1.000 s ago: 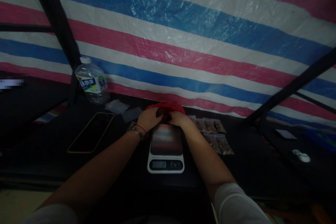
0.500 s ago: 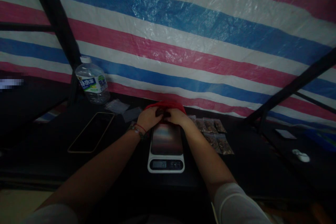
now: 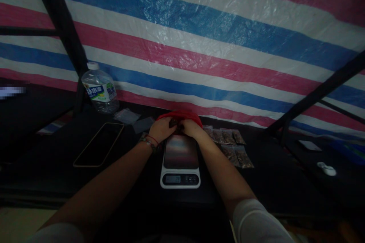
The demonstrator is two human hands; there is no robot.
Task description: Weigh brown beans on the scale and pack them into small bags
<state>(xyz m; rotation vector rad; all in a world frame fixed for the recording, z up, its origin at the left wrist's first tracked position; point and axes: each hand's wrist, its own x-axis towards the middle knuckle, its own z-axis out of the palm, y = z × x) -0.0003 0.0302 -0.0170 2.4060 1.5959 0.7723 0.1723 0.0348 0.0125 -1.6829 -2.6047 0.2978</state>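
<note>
My left hand [image 3: 162,129] and my right hand [image 3: 192,128] are close together at the far end of a white kitchen scale [image 3: 181,155], fingers curled inward. Dark brown material [image 3: 172,123] shows between the fingertips; its kind is too dim to make out. Behind and under the hands lies something red [image 3: 179,114], perhaps a bag, mostly hidden by them. The scale's small display is lit, its digits hard to read. Beside my right forearm, several small clear zip bags [image 3: 227,136] with brown bits inside lie in rows.
A smartphone [image 3: 99,144] lies left of my left forearm. Behind it are flat clear bags [image 3: 127,116] and a large plastic bottle [image 3: 101,89]. Far right are a white mouse-like object [image 3: 326,169] and a pale card [image 3: 310,145]. Black metal bars [image 3: 61,22] and a striped sheet [image 3: 199,45] stand behind.
Both hands stay in nearly the same place, with only slight finger movement at the dark material. The bags, phone and scale have not moved.
</note>
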